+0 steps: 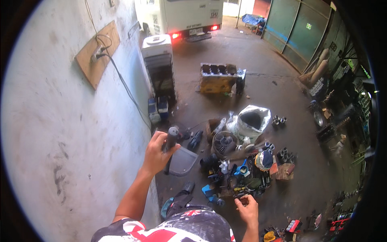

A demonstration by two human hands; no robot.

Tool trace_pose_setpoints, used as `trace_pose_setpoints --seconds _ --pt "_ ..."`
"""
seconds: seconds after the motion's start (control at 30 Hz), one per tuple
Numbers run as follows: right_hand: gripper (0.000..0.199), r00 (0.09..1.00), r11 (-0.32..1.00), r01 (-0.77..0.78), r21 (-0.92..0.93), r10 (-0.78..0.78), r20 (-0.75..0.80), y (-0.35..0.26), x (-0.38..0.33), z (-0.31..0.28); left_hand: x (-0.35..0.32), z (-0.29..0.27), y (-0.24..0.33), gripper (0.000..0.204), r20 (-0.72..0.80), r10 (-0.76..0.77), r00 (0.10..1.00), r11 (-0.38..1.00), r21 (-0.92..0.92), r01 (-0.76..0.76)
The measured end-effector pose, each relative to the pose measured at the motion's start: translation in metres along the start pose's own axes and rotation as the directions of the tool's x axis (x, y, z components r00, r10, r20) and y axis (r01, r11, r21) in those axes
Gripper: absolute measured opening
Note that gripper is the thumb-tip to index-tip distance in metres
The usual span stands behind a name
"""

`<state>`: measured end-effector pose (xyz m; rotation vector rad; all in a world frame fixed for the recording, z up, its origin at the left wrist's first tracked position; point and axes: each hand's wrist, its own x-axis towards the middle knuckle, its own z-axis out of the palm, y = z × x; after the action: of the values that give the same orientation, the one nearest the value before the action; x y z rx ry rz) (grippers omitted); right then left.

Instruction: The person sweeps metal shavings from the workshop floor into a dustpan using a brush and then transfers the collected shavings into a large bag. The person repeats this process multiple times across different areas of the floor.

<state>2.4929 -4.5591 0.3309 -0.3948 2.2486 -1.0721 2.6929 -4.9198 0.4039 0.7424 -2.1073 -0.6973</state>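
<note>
Our left hand [155,155] wraps its fingers round a dark cylindrical tool [171,141]. Our right hand [248,209] pinches a small dark part [243,196] above the cluttered floor [258,72]

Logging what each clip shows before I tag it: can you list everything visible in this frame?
vehicle: one, white, rear lights lit, top centre
engine block: one, yellowish, on the floor behind the parts
white sack: one, open, centre floor
wooden board: one, brown, on the left wall, with a cable hanging down
cabinet-like machine: one, white and dark, against the wall
grey tray: one, on the floor by the wall
scattered tools and parts: many, mixed colours, floor centre; too small to count
green doors: upper right
left hand: one, gripping a dark cylindrical handle
right hand: one, fingers curled over a small dark item, unclear what
</note>
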Motion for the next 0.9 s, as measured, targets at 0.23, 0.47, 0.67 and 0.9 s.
trace_pose_setpoints --seconds 0.23,0.47,0.67,0.9 --pt "0.037 1.0 0.944 0.005 -0.331 -0.005 0.001 0.043 0.017 0.028 -0.04 0.038 -0.131 0.03 0.025 -0.207 0.978 0.966 0.166 0.2" --pt "0.038 0.997 0.914 -0.073 -0.399 0.083 0.007 0.041 0.04 0.041 -0.076 0.05 -0.207 0.034 0.142 -0.582 0.801 0.773 0.401 0.491" --pt "0.035 0.993 0.937 -0.112 -0.332 0.114 -0.015 0.049 0.06 0.05 -0.104 0.076 -0.299 0.038 0.153 -0.717 0.68 0.683 0.349 0.641" --pt "0.037 0.962 0.913 -0.256 -0.318 0.273 0.01 0.056 0.056 0.065 -0.126 0.097 -0.392 0.034 0.227 -0.831 0.508 0.555 0.271 0.786"
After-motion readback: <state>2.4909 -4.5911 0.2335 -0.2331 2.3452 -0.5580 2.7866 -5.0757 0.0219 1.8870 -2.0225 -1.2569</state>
